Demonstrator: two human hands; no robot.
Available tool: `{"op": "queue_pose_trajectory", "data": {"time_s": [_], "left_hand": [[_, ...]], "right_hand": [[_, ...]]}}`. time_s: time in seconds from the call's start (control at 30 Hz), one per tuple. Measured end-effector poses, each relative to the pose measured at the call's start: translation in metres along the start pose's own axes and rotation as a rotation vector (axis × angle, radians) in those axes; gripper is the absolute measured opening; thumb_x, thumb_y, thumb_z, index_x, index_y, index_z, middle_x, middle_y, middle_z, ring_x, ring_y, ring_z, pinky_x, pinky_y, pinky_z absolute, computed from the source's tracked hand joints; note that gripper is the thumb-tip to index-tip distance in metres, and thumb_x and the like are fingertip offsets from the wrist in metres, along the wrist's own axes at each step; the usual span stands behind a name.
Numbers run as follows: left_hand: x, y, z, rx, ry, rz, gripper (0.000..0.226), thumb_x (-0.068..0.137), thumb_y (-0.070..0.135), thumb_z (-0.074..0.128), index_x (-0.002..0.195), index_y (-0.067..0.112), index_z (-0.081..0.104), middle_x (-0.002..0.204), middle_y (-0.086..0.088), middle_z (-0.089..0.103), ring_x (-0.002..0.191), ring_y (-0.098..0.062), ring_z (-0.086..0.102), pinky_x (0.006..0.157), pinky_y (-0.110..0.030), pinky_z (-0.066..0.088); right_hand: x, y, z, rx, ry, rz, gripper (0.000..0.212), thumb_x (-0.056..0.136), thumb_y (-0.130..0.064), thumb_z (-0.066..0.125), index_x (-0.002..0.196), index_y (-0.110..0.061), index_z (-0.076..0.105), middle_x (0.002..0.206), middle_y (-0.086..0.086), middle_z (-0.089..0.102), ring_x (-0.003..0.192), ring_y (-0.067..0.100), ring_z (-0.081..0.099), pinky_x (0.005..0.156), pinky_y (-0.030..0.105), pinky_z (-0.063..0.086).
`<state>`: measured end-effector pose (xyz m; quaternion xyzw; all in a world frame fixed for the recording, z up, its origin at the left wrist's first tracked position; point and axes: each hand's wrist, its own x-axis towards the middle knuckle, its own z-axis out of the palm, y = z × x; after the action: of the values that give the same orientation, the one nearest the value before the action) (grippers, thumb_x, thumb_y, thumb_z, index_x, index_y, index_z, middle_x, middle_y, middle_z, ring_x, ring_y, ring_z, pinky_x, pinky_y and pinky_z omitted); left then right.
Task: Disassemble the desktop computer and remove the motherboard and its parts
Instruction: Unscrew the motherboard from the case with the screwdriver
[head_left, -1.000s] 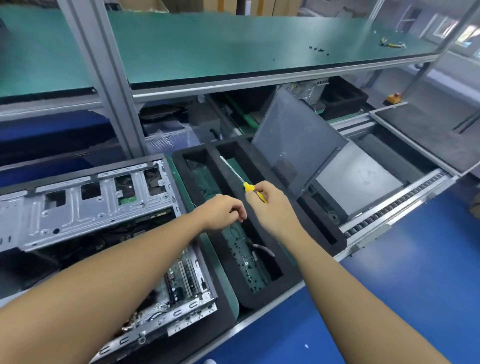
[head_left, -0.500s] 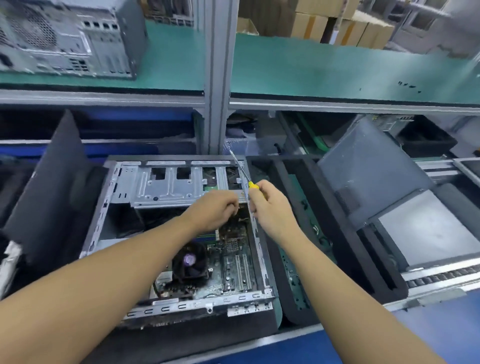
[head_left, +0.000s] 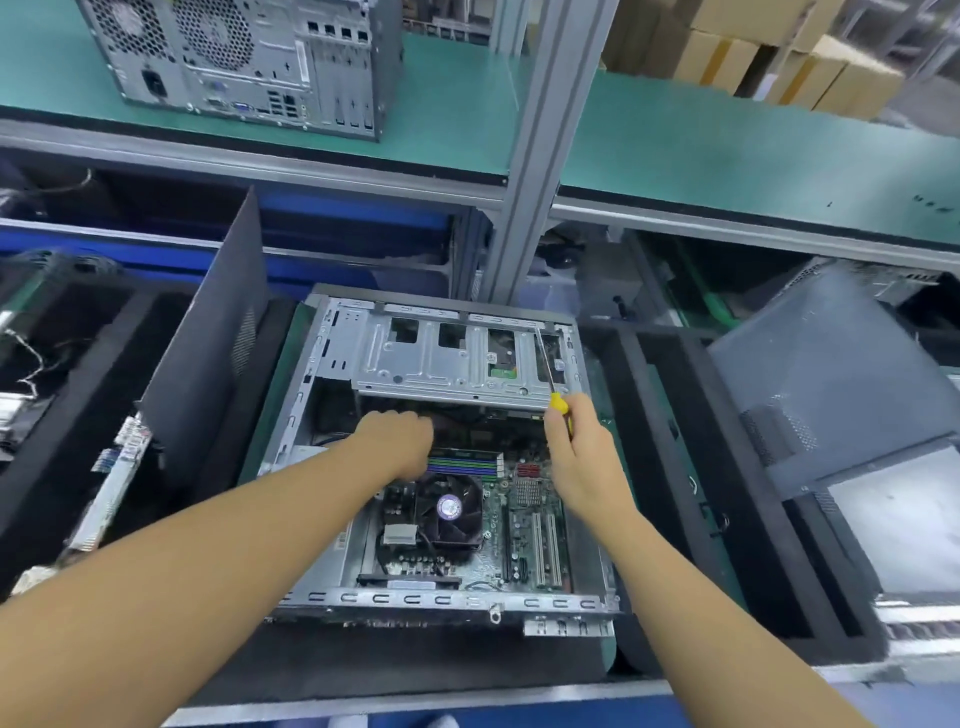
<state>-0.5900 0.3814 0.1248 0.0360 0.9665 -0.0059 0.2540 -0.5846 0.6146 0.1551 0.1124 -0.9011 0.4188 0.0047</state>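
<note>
- Both hands have swung from the foam tray (head_left: 670, 431) at 3 o'clock over to the open computer case (head_left: 415, 598), which now sits centred in view; work on the board looks about to begin.
- The left hand (head_left: 400, 441) reaches in under the drive cage (head_left: 431, 358), knuckles up; its fingers are hidden, so I cannot tell whether it grasps anything.
- The right hand (head_left: 576, 457) grasps a yellow-handled screwdriver (head_left: 548, 366), shaft pointing to 12 o'clock across the cage.
- The motherboard (head_left: 524, 519) lies mounted in the case, at 6 o'clock of both hands, with its cooler fan (head_left: 449, 506) just below the left hand.
</note>
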Motion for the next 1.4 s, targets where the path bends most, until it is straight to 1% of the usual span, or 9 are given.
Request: {"op": "queue_pose_trajectory", "data": {"time_s": [0.17, 0.23, 0.33, 0.57, 0.73, 0.87, 1.1, 1.2, 1.4], "left_hand": [[0.008, -0.007, -0.016, -0.073, -0.151, -0.045, 0.029, 0.090, 0.000, 0.048, 0.116, 0.006, 0.060, 0.100, -0.009, 0.059, 0.082, -0.025, 0.057, 0.067, -0.031, 0.047], [0.011, -0.016, -0.021, -0.059, -0.197, -0.022, 0.032, 0.091, -0.002, 0.051, 0.120, 0.003, 0.062, 0.107, -0.010, 0.063, 0.083, -0.025, 0.058, 0.067, -0.029, 0.047], [0.015, -0.029, -0.018, -0.110, -0.213, 0.032, 0.042, 0.092, -0.001, 0.049, 0.132, 0.007, 0.058, 0.129, -0.012, 0.061, 0.090, -0.024, 0.061, 0.070, -0.029, 0.050], [0.021, -0.048, -0.002, -0.146, -0.157, 0.049, 0.035, 0.093, 0.008, 0.052, 0.127, 0.011, 0.059, 0.117, -0.010, 0.065, 0.099, -0.025, 0.062, 0.076, -0.031, 0.049], [0.018, -0.053, -0.004, -0.160, -0.190, 0.113, 0.040, 0.093, 0.014, 0.056, 0.134, 0.010, 0.055, 0.128, -0.011, 0.062, 0.111, -0.027, 0.061, 0.093, -0.036, 0.051], [0.014, -0.058, -0.009, -0.140, -0.203, 0.116, 0.032, 0.095, 0.015, 0.054, 0.126, 0.005, 0.056, 0.119, -0.011, 0.063, 0.094, -0.024, 0.059, 0.075, -0.032, 0.047], [0.010, -0.069, -0.011, -0.091, -0.308, 0.098, 0.020, 0.097, 0.018, 0.054, 0.105, 0.002, 0.061, 0.093, -0.009, 0.060, 0.067, -0.018, 0.046, 0.059, -0.028, 0.037], [0.010, -0.069, -0.016, -0.109, -0.372, 0.081, 0.032, 0.100, 0.027, 0.050, 0.123, 0.008, 0.062, 0.114, -0.007, 0.064, 0.075, -0.016, 0.051, 0.063, -0.027, 0.041], [0.016, -0.069, -0.009, -0.167, -0.262, -0.130, 0.038, 0.106, 0.027, 0.038, 0.132, 0.005, 0.055, 0.129, -0.012, 0.060, 0.106, -0.025, 0.058, 0.089, -0.033, 0.046]], "right_hand": [[0.002, 0.002, 0.000, 0.088, 0.086, 0.069, 0.026, 0.097, -0.054, 0.036, 0.081, -0.035, 0.039, 0.061, 0.007, 0.046, 0.053, 0.031, 0.040, 0.050, 0.053, 0.042], [0.001, 0.002, 0.001, 0.064, 0.078, 0.063, 0.025, 0.097, -0.054, 0.036, 0.082, -0.034, 0.039, 0.064, 0.012, 0.049, 0.054, 0.031, 0.042, 0.051, 0.055, 0.042], [0.000, -0.001, 0.004, 0.032, 0.063, 0.059, 0.024, 0.098, -0.053, 0.037, 0.084, -0.033, 0.039, 0.064, 0.015, 0.049, 0.054, 0.035, 0.042, 0.051, 0.055, 0.042], [-0.005, -0.005, 0.006, -0.118, 0.015, 0.023, 0.012, 0.097, -0.044, 0.038, 0.087, -0.037, 0.038, 0.058, -0.005, 0.047, 0.048, 0.009, 0.038, 0.049, 0.037, 0.033], [-0.007, -0.005, 0.009, -0.220, -0.051, 0.029, 0.015, 0.094, -0.028, 0.046, 0.084, -0.030, 0.036, 0.056, -0.007, 0.041, 0.046, 0.010, 0.037, 0.047, 0.031, 0.027], [-0.007, -0.009, 0.010, -0.309, -0.096, 0.025, 0.024, 0.089, -0.022, 0.051, 0.080, -0.036, 0.034, 0.054, -0.006, 0.042, 0.048, 0.011, 0.039, 0.046, 0.032, 0.031], [-0.003, -0.010, 0.014, -0.456, -0.197, -0.036, 0.026, 0.089, -0.039, 0.049, 0.070, -0.029, 0.035, 0.055, -0.004, 0.047, 0.055, 0.011, 0.047, 0.047, 0.027, 0.034], [0.001, -0.010, 0.018, -0.464, -0.293, -0.050, 0.025, 0.090, -0.043, 0.045, 0.073, -0.026, 0.038, 0.059, -0.002, 0.052, 0.056, 0.012, 0.050, 0.048, 0.027, 0.034], [0.007, -0.009, 0.018, -0.532, -0.476, -0.072, 0.024, 0.096, -0.043, 0.043, 0.079, -0.027, 0.040, 0.063, -0.003, 0.053, 0.060, 0.018, 0.053, 0.050, 0.030, 0.039]]}}
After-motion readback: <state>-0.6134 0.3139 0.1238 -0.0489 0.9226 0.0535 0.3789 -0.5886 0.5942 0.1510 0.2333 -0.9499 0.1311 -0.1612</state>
